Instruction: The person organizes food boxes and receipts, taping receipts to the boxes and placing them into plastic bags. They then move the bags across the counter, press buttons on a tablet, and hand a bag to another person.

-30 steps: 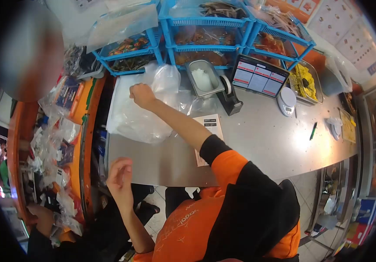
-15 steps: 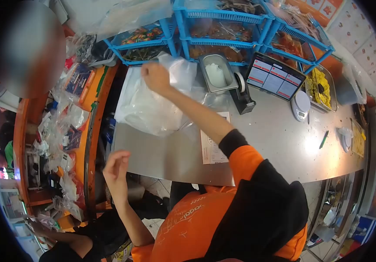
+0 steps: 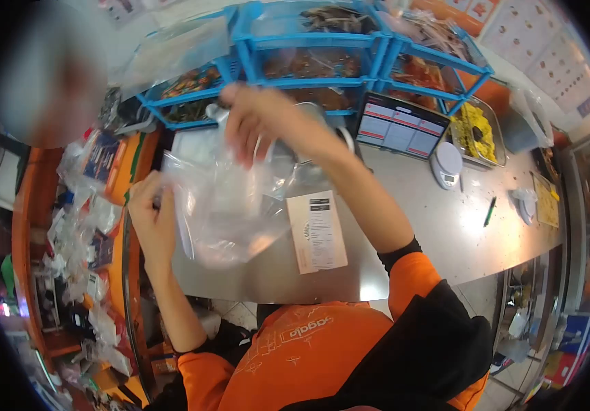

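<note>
A clear plastic bag [image 3: 219,219] hangs over the left part of the steel table. My left hand [image 3: 152,209] has its fingers closed on the bag's upper left edge. Above the bag's right side is my right hand [image 3: 257,123], blurred, its fingers spread and pointing down; whether it touches the plastic is unclear. White plastic [image 3: 195,145] lies behind the bag. Just right of the bag, a brown paper with a printed receipt [image 3: 321,233] lies flat on the table.
Blue stacked baskets [image 3: 309,41] line the back. A tablet [image 3: 399,127], a white scale [image 3: 447,164], a tray of yellow food [image 3: 476,133] and a green pen [image 3: 490,211] are to the right. Cluttered orange shelving [image 3: 113,253] stands at the left.
My left hand has moved up and closed on the clear bag, which has come forward and opened out. My right hand has shifted right and spread its fingers. The camera view has shifted.
</note>
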A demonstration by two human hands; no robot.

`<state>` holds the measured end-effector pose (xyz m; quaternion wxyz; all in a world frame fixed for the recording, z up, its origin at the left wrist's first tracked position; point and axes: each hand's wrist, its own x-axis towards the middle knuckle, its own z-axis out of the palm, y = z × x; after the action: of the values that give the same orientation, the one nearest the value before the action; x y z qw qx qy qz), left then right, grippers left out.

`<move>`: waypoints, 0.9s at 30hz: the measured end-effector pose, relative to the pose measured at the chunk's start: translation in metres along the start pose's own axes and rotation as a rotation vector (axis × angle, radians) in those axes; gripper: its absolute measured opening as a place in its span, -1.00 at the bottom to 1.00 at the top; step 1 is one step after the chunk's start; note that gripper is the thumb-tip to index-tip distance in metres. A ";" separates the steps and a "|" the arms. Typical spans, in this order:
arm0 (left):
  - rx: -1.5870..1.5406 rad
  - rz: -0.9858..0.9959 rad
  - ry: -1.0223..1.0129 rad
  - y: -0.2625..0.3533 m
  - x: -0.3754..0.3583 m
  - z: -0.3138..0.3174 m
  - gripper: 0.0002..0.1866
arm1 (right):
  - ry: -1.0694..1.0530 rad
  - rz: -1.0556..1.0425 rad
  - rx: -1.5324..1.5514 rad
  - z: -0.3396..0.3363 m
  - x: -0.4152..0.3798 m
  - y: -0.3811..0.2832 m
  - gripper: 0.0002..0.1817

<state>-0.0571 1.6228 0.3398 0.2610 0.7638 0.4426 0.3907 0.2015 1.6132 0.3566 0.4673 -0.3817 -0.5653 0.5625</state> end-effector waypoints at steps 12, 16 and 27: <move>-0.341 -0.317 0.107 -0.025 -0.094 0.082 -0.53 | 0.422 -0.254 -0.289 0.090 -0.090 0.120 -0.78; -0.109 -0.408 -0.176 -0.029 -0.129 0.109 -0.64 | 0.202 -0.034 -0.282 0.087 -0.123 0.136 -0.70; -1.083 -0.737 0.028 -0.100 -0.192 0.050 -0.37 | 1.062 0.114 -1.136 -0.135 -0.174 0.210 -0.35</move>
<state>-0.1210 1.4982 0.1676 0.7198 0.3173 0.4193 0.4533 0.3580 1.4998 0.1218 0.3785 -0.8090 -0.4470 -0.0484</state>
